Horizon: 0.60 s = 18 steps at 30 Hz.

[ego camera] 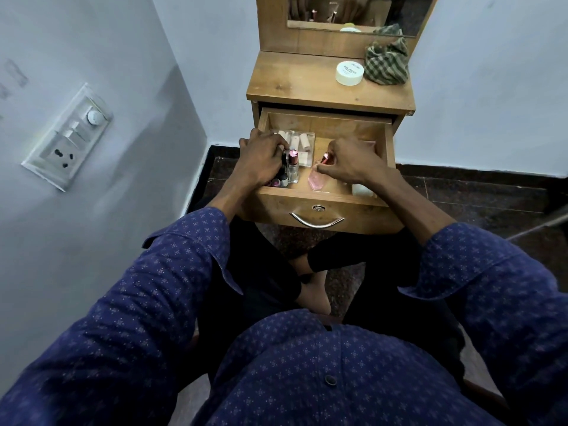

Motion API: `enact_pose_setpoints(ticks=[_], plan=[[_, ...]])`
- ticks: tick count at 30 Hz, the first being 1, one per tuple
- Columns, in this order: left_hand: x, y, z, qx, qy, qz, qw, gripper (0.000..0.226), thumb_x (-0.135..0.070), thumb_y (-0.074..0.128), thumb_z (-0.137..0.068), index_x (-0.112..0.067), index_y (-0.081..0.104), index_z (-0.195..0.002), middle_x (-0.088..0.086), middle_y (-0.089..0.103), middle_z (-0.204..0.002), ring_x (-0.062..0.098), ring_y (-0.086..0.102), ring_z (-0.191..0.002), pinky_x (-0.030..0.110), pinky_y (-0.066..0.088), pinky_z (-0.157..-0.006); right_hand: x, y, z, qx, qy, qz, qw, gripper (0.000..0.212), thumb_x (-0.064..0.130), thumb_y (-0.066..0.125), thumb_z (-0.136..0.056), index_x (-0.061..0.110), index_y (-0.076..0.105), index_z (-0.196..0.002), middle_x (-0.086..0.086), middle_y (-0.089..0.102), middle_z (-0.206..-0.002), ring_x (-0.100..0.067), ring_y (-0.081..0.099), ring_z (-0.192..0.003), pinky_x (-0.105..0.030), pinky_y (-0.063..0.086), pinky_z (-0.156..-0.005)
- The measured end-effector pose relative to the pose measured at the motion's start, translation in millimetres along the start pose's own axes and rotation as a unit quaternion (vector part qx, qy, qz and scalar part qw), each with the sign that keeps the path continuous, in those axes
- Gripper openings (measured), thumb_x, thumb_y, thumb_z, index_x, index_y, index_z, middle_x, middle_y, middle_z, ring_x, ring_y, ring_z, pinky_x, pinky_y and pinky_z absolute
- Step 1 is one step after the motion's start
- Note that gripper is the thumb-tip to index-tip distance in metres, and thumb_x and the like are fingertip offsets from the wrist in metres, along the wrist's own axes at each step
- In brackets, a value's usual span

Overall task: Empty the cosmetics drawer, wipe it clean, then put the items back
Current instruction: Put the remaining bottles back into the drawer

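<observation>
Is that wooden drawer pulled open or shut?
Open: the drawer juts out from the dressing table, its cosmetics visible inside.

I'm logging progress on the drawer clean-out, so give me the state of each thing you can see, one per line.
drawer: pulled open, cosmetics inside
left hand: gripping bottles at the drawer's left
right hand: pinching a small pink item
clear organizer: in the drawer, holding tubes
white jar: lid on, on the dresser top
checked cloth: bunched beside the jar

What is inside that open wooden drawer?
The open wooden drawer holds a clear plastic organiser with pale tubes, a clear glass bottle with a pink cap and a pink translucent piece. Both hands cover other items beneath them.
</observation>
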State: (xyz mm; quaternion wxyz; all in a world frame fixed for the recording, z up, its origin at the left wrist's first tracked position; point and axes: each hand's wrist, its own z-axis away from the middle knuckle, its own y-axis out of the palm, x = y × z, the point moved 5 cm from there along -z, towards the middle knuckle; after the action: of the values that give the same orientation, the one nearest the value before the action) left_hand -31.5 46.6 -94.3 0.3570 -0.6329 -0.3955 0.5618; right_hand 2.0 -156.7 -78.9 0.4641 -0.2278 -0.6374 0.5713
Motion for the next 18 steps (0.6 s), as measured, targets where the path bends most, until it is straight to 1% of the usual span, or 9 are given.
enact_pose_setpoints(ticks=[2, 5, 7, 9, 10, 12, 15, 17, 18], plan=[[-0.4, -0.4, 0.3, 0.000, 0.001, 0.001, 1.000, 0.033, -0.019, 0.043, -0.105, -0.019, 0.070, -0.124, 0.004, 0.064, -0.139, 0.030, 0.043, -0.131, 0.050, 0.030, -0.099, -0.2, 3.2, 1.3, -0.006, 0.021, -0.022, 1.000, 0.049, 0.049, 0.075, -0.091, 0.002, 0.067, -0.079, -0.012, 0.067, -0.072, -0.035, 0.066, -0.069, -0.045, 0.054, -0.060], [-1.2, -1.1, 1.1, 0.001, 0.002, 0.001, 1.000, 0.033, -0.019, 0.043, -0.105, -0.018, 0.070, -0.124, 0.004, 0.063, -0.141, 0.029, 0.042, -0.131, 0.050, 0.030, -0.098, -1.5, 3.9, 4.1, 0.022, 0.029, -0.060, 0.998, 0.053, 0.055, 0.080, -0.083, 0.005, 0.066, -0.084, -0.006, 0.070, -0.068, -0.024, 0.070, -0.059, -0.035, 0.055, -0.055], [-1.8, -1.3, 1.0, 0.000, 0.002, -0.001, 1.000, 0.033, -0.018, 0.043, -0.105, -0.018, 0.070, -0.124, 0.004, 0.063, -0.141, 0.030, 0.043, -0.131, 0.050, 0.030, -0.098, -4.3, 0.9, 5.5, 0.048, 0.028, -0.073, 0.996, 0.045, 0.042, 0.087, -0.080, 0.011, 0.062, -0.100, -0.004, 0.071, -0.090, -0.017, 0.071, -0.061, -0.029, 0.050, -0.051], [-2.7, -1.5, 0.7, 0.000, 0.002, -0.001, 1.000, 0.033, -0.018, 0.043, -0.105, -0.017, 0.070, -0.123, 0.004, 0.063, -0.139, 0.030, 0.043, -0.131, 0.050, 0.030, -0.099, -7.0, -4.6, 6.0, 0.044, 0.016, -0.046, 0.998, 0.052, 0.026, 0.091, -0.078, 0.019, 0.058, -0.118, -0.003, 0.059, -0.116, -0.016, 0.068, -0.074, -0.023, 0.045, -0.050], [-2.4, -1.6, 0.4, 0.000, 0.001, -0.001, 1.000, 0.033, -0.018, 0.043, -0.105, -0.017, 0.070, -0.123, 0.004, 0.064, -0.138, 0.030, 0.043, -0.131, 0.050, 0.031, -0.100, -6.5, -5.0, 5.1, 0.038, 0.005, -0.033, 0.999, 0.059, 0.021, 0.091, -0.078, 0.022, 0.057, -0.126, -0.002, 0.057, -0.119, -0.017, 0.066, -0.080, -0.022, 0.043, -0.052], [-1.7, -1.0, 0.0, 0.001, -0.001, -0.006, 1.000, 0.032, -0.018, 0.043, -0.105, -0.018, 0.070, -0.122, 0.004, 0.064, -0.136, 0.030, 0.043, -0.130, 0.050, 0.031, -0.100, -2.7, -0.8, 2.5, 0.050, -0.021, -0.040, 0.998, 0.062, 0.014, 0.088, -0.080, 0.021, 0.059, -0.134, -0.001, 0.065, -0.113, -0.017, 0.067, -0.082, -0.026, 0.046, -0.057], [-0.8, -0.3, 0.5, 0.002, -0.002, -0.009, 1.000, 0.032, -0.019, 0.043, -0.105, -0.019, 0.071, -0.120, 0.003, 0.065, -0.136, 0.029, 0.043, -0.131, 0.050, 0.031, -0.101, 0.8, 6.7, -2.2, 0.071, -0.037, -0.073, 0.994, 0.046, 0.015, 0.088, -0.081, 0.019, 0.068, -0.122, -0.002, 0.073, -0.105, -0.015, 0.073, -0.074, -0.037, 0.061, -0.066], [-0.9, 0.3, 0.0, 0.005, -0.002, -0.009, 1.000, 0.032, -0.019, 0.043, -0.105, -0.019, 0.071, -0.120, 0.003, 0.065, -0.137, 0.030, 0.043, -0.131, 0.051, 0.031, -0.102, 1.6, 6.7, -5.7, 0.064, -0.043, -0.064, 0.995, 0.031, 0.022, 0.088, -0.081, 0.018, 0.071, -0.107, -0.002, 0.074, -0.101, -0.017, 0.072, -0.077, -0.038, 0.061, -0.070], [-1.0, 0.7, -0.4, 0.006, -0.002, -0.009, 1.000, 0.032, -0.020, 0.043, -0.105, -0.019, 0.071, -0.120, 0.003, 0.064, -0.137, 0.030, 0.043, -0.132, 0.052, 0.032, -0.102, 1.3, 6.3, -7.0, 0.063, -0.040, -0.067, 0.995, 0.024, 0.024, 0.087, -0.083, 0.016, 0.070, -0.098, -0.003, 0.074, -0.095, -0.017, 0.071, -0.074, -0.037, 0.059, -0.068]])
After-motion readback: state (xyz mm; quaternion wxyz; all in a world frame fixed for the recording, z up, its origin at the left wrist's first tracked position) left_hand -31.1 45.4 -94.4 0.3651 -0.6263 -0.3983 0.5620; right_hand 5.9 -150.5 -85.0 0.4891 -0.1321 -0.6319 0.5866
